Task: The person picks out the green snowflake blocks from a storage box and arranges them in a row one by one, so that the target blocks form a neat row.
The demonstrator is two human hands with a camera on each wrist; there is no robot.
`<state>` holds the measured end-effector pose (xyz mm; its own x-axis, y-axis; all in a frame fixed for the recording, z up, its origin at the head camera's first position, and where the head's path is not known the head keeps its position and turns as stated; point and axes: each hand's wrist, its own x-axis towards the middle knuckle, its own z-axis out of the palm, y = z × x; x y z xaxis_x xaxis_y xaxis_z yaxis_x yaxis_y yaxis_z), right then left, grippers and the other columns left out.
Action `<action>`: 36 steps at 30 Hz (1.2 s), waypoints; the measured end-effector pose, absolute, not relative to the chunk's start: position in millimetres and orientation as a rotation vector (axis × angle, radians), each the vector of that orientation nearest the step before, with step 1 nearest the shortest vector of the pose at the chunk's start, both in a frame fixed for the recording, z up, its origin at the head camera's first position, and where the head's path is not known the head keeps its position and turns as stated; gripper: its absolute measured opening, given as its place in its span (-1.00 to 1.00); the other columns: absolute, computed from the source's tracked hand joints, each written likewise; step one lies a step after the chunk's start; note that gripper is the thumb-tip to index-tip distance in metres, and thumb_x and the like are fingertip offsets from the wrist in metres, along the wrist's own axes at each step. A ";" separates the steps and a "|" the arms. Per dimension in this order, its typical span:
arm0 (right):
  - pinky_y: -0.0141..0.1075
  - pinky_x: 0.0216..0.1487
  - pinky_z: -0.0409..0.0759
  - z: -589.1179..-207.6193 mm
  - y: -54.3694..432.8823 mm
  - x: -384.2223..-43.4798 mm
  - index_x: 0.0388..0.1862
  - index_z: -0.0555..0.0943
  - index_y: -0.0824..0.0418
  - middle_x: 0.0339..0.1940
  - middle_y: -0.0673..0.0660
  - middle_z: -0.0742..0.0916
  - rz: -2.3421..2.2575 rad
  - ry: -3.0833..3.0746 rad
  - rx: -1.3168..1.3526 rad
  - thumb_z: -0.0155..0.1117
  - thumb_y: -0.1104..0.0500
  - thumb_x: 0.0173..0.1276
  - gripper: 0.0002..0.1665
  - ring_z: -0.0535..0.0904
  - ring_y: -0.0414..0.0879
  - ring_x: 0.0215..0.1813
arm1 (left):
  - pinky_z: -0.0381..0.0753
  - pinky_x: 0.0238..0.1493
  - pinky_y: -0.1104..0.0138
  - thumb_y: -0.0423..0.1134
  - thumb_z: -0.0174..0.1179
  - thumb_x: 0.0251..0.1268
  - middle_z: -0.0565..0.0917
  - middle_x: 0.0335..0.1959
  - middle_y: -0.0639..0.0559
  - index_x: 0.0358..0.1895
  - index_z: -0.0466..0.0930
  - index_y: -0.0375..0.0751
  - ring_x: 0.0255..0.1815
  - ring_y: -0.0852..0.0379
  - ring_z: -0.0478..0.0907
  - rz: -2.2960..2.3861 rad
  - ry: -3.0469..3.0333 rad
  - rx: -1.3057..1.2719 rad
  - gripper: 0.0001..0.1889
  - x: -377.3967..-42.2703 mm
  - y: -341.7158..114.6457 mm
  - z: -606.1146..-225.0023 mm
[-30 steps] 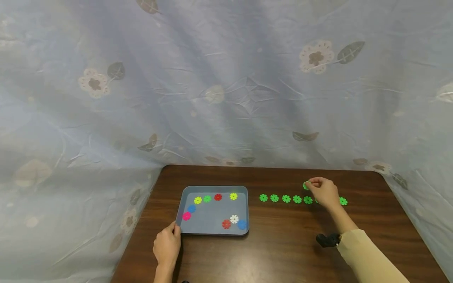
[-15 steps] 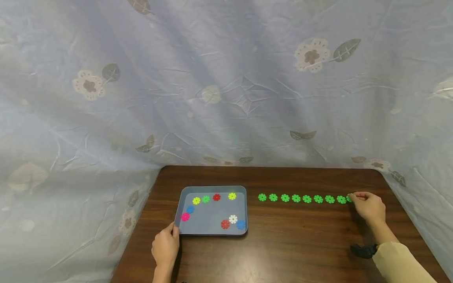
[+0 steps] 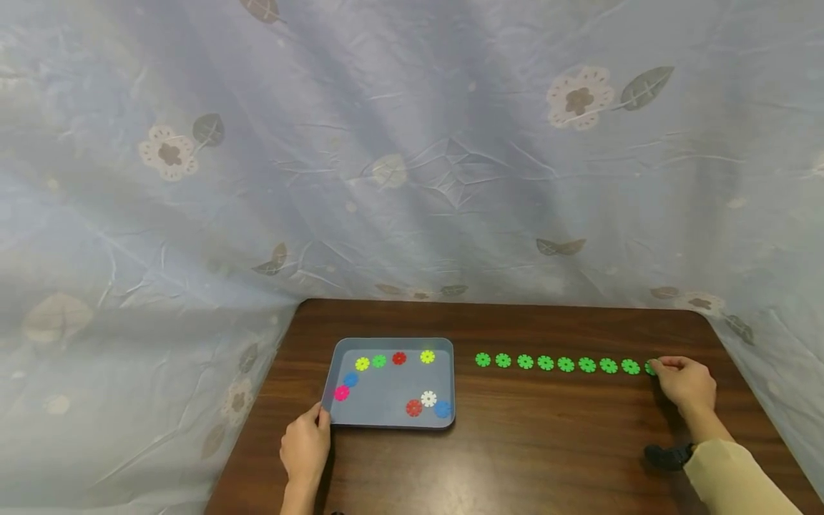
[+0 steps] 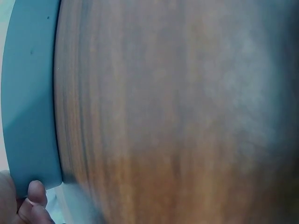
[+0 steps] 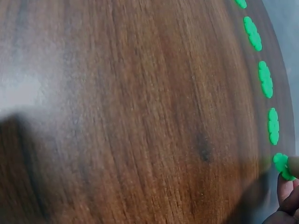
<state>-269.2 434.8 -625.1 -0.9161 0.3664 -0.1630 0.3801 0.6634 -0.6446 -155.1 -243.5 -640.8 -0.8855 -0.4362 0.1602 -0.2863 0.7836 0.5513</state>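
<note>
Between thumb and fingers, my right hand (image 3: 689, 383) pinches a green flower-shaped disc (image 5: 281, 164) at the right end of a row. Other green notched discs (image 3: 566, 365) lie flat in that row, running left toward the tray. My left hand (image 3: 305, 443) grips the near left corner of a shallow grey tray (image 3: 386, 419), thumb on the rim; the left wrist view shows its fingertips (image 4: 37, 192) at the tray's corner. Inside the tray lie several discs: yellow (image 3: 428, 356), red (image 3: 399, 358), pink (image 3: 342, 393), white (image 3: 428, 398), blue (image 3: 442, 408) and one green (image 3: 379, 361).
The dark wooden table (image 3: 528, 443) has rounded far corners. A pale floral curtain (image 3: 412, 214) hangs right behind it and along both sides. A black strap-like device (image 3: 668, 458) sits at my right wrist, beside the pale yellow sleeve (image 3: 734, 476).
My right hand has moved right from above the middle of the row to its right end, bringing the green disc down there. The left hand stays on the tray corner.
</note>
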 end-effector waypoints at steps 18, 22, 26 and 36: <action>0.27 0.02 0.43 -616.7 415.3 -279.5 0.20 0.60 0.44 0.04 0.43 0.74 -1.052 3.055 0.442 0.17 -0.13 0.56 -0.35 0.55 0.48 0.07 | 0.55 -0.61 -0.10 -0.24 0.13 0.46 0.77 -0.08 -0.33 0.10 0.77 -0.27 -0.48 -0.25 0.67 -0.759 -2.664 0.562 -0.67 -153.1 -244.7 -639.9; 0.26 -0.04 0.48 -607.6 383.5 -283.9 0.22 0.62 0.40 0.02 0.41 0.75 -1.086 3.102 0.291 0.21 -0.13 0.56 -0.37 0.60 0.44 0.02 | 0.48 -0.69 0.03 -0.24 0.11 0.47 0.76 -0.07 -0.35 0.13 0.75 -0.30 -0.63 -0.06 0.51 -0.787 -2.673 0.554 -0.66 -153.8 -243.4 -638.3; 0.27 -0.03 0.51 -598.6 343.9 -289.3 0.23 0.63 0.37 0.04 0.39 0.75 -1.146 3.103 0.144 0.24 -0.13 0.55 -0.39 0.61 0.43 0.04 | 0.48 -0.69 0.04 -0.25 0.10 0.47 0.76 -0.07 -0.34 0.14 0.75 -0.29 -0.66 -0.01 0.45 -0.790 -2.681 0.546 -0.66 -154.6 -241.9 -638.7; 0.07 -0.12 0.58 -593.9 240.7 -300.2 0.24 0.64 0.31 0.07 0.29 0.76 -1.273 2.991 -0.090 0.29 -0.13 0.53 -0.42 0.68 0.22 -0.09 | 0.51 -0.67 -0.02 -0.24 0.13 0.46 0.77 -0.11 -0.33 0.12 0.77 -0.26 -0.62 -0.05 0.51 -0.764 -2.684 0.549 -0.67 -154.9 -241.2 -639.7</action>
